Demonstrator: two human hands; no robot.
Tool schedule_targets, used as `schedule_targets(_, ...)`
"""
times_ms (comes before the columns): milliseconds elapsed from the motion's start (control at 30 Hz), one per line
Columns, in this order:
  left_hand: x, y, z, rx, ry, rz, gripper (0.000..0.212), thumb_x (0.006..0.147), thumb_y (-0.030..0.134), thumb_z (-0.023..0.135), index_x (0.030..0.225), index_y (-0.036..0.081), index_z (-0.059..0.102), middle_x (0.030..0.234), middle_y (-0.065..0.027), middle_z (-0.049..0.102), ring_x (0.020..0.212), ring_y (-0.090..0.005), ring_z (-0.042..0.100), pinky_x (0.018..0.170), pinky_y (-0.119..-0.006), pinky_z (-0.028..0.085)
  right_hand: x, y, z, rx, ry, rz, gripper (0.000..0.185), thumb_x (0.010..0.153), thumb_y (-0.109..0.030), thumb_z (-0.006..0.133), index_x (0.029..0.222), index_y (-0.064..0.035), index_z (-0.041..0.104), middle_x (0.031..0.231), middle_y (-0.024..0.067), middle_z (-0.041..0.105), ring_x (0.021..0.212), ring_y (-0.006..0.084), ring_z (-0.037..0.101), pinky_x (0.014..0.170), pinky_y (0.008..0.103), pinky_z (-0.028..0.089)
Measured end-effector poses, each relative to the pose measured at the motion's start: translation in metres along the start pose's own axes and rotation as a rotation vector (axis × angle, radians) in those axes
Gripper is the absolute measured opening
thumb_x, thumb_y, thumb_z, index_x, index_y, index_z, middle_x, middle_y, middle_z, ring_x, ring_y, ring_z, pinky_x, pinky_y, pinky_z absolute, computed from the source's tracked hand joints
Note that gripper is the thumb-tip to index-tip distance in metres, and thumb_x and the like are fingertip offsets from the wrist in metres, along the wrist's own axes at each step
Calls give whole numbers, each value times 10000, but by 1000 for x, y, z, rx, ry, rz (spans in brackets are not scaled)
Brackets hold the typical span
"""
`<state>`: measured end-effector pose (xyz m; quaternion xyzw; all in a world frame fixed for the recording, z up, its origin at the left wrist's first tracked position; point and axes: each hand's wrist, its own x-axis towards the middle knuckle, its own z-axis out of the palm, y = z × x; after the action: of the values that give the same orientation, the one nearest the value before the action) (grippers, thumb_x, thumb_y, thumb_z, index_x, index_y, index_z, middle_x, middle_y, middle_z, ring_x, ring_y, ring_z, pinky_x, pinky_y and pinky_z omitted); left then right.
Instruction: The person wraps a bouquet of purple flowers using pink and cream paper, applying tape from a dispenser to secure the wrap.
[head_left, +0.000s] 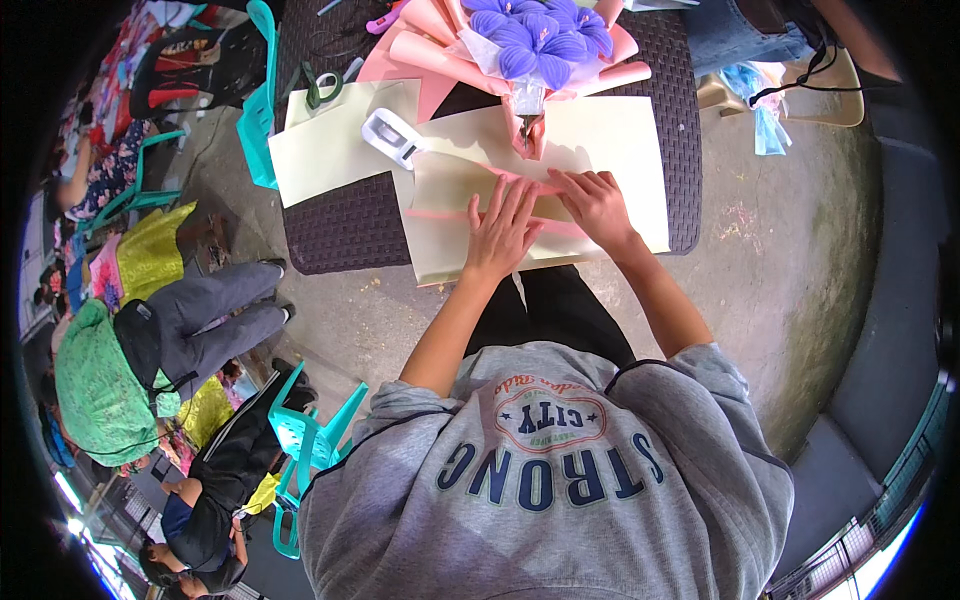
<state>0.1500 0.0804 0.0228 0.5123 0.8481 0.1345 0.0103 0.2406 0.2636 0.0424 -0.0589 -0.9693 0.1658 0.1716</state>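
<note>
A folded cream sheet of wrapping paper (465, 247) with pink edges lies at the table's near side. My left hand (501, 229) rests flat on its fold, fingers apart. Touching the pink edge a little to the right is my right hand (596, 208), its fingers bent; whether they pinch the paper is hidden. Beyond the hands lies a bouquet of purple artificial flowers (541, 45) in pink wrapping (427, 56), its wrapped stem end pointing towards me. A white tape dispenser (391, 137) sits on the paper to the left.
On the dark woven-pattern table (345, 232), a roll of green tape (324, 91) lies on smaller cream sheets (319, 161). Teal plastic chairs (259, 97) stand at the left, near a person in green (112, 382). Another person's jeans (739, 45) show at the far right corner.
</note>
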Motion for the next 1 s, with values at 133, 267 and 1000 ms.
schedule_targets(133, 18, 2, -4, -54, -31, -37, 712, 886, 433, 539, 1483, 157, 266, 1537, -30, 247, 1422, -240, 199, 1056, -570, 183, 8, 4, 9, -79, 62, 68, 447, 740, -150, 701, 1176, -133, 600, 861, -3, 660, 755, 162, 605, 663, 330, 418)
schedule_targets(267, 34, 0, -7, -105, 29, -7, 715, 879, 396, 563, 1453, 64, 294, 1491, -91, 309, 1403, -287, 233, 1035, -578, 200, 23, 2, 9, -158, 130, 64, 355, 752, -177, 705, 1093, -132, 615, 775, -11, 639, 688, 170, 597, 686, 349, 409)
schedule_targets(1000, 12, -34, -23, -572, -282, 177, 127, 780, 166, 673, 822, 49, 645, 815, -111, 625, 798, -300, 605, 692, -392, 469, 42, 14, 15, 134, -26, 47, 165, 782, -119, 679, 946, -105, 692, 924, 37, 683, 852, 183, 635, 751, 351, 445)
